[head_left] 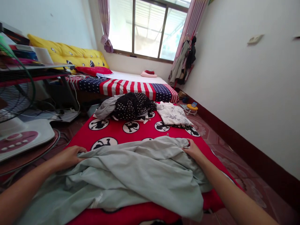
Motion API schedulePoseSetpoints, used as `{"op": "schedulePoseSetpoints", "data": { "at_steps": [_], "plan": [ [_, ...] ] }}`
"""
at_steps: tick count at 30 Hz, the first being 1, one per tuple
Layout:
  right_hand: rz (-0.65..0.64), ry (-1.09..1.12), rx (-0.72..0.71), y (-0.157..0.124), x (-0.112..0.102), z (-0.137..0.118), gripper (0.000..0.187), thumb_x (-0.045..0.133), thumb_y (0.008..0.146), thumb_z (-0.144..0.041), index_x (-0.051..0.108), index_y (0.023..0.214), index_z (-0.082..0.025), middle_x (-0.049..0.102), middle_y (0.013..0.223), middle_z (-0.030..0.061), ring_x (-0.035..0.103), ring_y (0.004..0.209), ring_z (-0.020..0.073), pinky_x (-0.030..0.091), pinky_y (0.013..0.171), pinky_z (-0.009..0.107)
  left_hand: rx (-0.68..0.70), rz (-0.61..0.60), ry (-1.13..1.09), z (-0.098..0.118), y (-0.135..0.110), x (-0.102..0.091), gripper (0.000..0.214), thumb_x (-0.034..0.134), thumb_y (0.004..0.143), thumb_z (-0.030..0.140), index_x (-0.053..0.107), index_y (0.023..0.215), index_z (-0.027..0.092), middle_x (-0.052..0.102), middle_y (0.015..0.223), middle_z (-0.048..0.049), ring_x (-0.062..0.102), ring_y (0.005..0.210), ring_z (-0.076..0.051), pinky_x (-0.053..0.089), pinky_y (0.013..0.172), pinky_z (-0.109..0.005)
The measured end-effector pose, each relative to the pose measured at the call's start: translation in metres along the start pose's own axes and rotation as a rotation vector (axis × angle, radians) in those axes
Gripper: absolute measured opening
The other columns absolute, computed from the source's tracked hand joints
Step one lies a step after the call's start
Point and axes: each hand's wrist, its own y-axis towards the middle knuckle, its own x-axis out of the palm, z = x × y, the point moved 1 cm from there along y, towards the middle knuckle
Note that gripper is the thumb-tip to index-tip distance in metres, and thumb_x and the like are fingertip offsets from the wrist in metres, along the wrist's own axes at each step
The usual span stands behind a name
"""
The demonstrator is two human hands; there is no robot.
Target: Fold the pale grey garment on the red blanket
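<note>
A pale grey-green garment (140,172) lies crumpled across the near end of a red cloth (79,137) printed with black figures in white circles. At its left edge my left hand (71,157) pinches the fabric. On the far right corner, my right hand (192,149) grips the cloth between thumb and fingers. The garment is bunched in folds between the two hands, so its kind is hard to make out. Beyond it sit a heap of black dotted clothing (131,104) with a grey piece at its left, and a folded white floral top (173,113).
Left stands a desk with clutter (35,67), and a fan base (25,137) on a round stool. A bed with a striped, starred cover (126,89) is under the window. Clothes (181,62) hang at the right wall, near a small yellow stool (192,107).
</note>
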Motion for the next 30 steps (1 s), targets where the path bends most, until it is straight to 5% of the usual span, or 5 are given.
{"op": "schedulePoseSetpoints", "data": {
  "at_steps": [6, 17, 22, 26, 30],
  "plan": [
    [-0.042, -0.03, -0.053, 0.014, 0.001, -0.014, 0.024, 0.061, 0.065, -0.028, 0.07, 0.082, -0.013, 0.074, 0.085, 0.0081, 0.067, 0.08, 0.0243, 0.052, 0.071, 0.032, -0.003, 0.184, 0.117, 0.008, 0.001, -0.013, 0.024, 0.055, 0.075, 0.04, 0.069, 0.077, 0.02, 0.069, 0.07, 0.0038, 0.06, 0.074, -0.019, 0.034, 0.064, -0.02],
    [0.321, -0.397, -0.176, 0.029, -0.006, -0.034, 0.058, 0.055, 0.067, -0.01, 0.054, 0.125, -0.013, 0.048, 0.137, 0.0174, 0.042, 0.127, 0.0329, 0.033, 0.105, 0.045, 0.116, 0.645, 0.501, 0.072, 0.02, 0.001, 0.047, 0.046, 0.084, 0.016, 0.054, 0.129, 0.011, 0.049, 0.136, -0.0196, 0.047, 0.12, -0.035, 0.037, 0.1, -0.05],
    [-0.035, -0.419, -0.483, -0.027, 0.023, -0.069, 0.022, 0.048, 0.087, -0.035, 0.064, 0.092, -0.021, 0.065, 0.105, 0.008, 0.059, 0.101, 0.0233, 0.044, 0.092, 0.035, 0.45, 0.431, 0.209, 0.103, 0.004, 0.047, 0.043, 0.053, 0.086, 0.024, 0.057, 0.129, 0.022, 0.051, 0.139, -0.0116, 0.047, 0.127, -0.029, 0.032, 0.111, -0.049],
    [-0.313, -0.557, -0.45, -0.081, 0.047, -0.078, 0.042, 0.059, 0.078, -0.053, 0.064, 0.109, -0.025, 0.066, 0.107, 0.0076, 0.062, 0.095, 0.0259, 0.049, 0.082, 0.036, 0.557, 0.175, 0.097, 0.121, -0.012, 0.084, 0.055, 0.067, 0.079, 0.03, 0.054, 0.132, 0.03, 0.044, 0.147, -0.0108, 0.042, 0.134, -0.031, 0.027, 0.114, -0.054],
    [-0.215, -0.697, -0.658, -0.112, 0.051, -0.05, 0.082, 0.071, 0.06, -0.037, 0.047, 0.138, -0.029, 0.055, 0.136, 0.0106, 0.055, 0.118, 0.0346, 0.045, 0.096, 0.045, 0.573, 0.096, 0.088, 0.119, -0.026, 0.097, 0.071, 0.075, 0.073, 0.032, 0.047, 0.139, 0.029, 0.029, 0.156, -0.014, 0.029, 0.141, -0.035, 0.024, 0.114, -0.057]
  ]
}}
